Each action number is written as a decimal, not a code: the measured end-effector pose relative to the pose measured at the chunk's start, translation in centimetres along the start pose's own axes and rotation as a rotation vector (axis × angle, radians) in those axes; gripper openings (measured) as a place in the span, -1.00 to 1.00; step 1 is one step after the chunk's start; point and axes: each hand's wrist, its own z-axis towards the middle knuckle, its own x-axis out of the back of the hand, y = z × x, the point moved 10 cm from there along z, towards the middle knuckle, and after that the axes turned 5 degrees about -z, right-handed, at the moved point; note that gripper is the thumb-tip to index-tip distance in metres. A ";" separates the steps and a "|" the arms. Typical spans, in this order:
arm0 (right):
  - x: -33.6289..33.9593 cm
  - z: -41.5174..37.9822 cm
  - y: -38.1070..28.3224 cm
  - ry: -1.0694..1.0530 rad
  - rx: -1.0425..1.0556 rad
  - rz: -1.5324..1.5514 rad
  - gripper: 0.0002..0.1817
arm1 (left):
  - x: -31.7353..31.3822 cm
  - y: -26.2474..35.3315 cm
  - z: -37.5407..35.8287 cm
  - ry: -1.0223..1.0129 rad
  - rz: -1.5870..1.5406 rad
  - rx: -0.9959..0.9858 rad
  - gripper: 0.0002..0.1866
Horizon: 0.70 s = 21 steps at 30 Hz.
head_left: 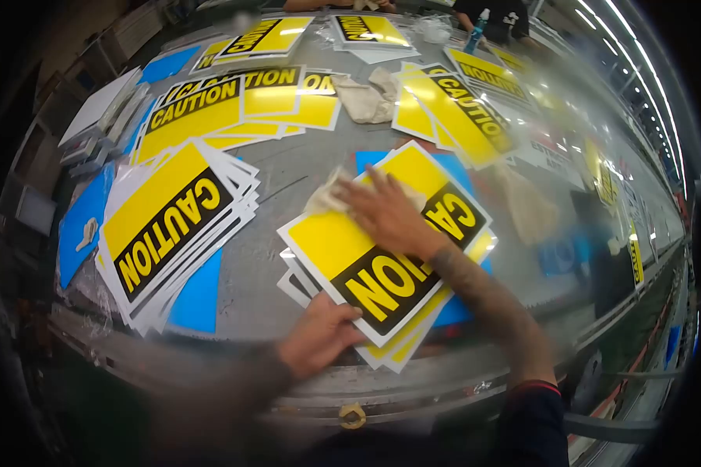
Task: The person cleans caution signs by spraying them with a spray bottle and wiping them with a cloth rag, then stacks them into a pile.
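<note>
Caution sign [343, 249] tops a stack on the desk [288, 175]; right hand [385, 214] presses a cloth [323, 198] flat at 12 o'clock, left hand [319, 335] grips its 6 o'clock edge.

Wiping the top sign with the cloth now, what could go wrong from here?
1. The left hand pins only the near corner of the top sign; a hard wipe by the right hand with the cloth might slide it off its skewed pile.
2. That pile sits close to the table edge, so signs could slip off.
3. The left stack is fanned out and near the edge too; a bump might spill it.
</note>
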 end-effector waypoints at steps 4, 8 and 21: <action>-0.4 -0.8 4.0 0.034 -0.125 -0.005 -0.44 | 0.5 -0.6 -0.3 0.056 0.063 0.013 -0.37; 1.0 -3.2 -1.9 0.014 0.065 0.101 -0.43 | -0.2 -0.2 -0.4 0.069 0.062 0.006 -0.35; 2.9 -8.2 5.7 0.110 -0.115 -0.089 -0.43 | -0.3 -0.3 -0.5 0.098 0.142 -0.023 -0.41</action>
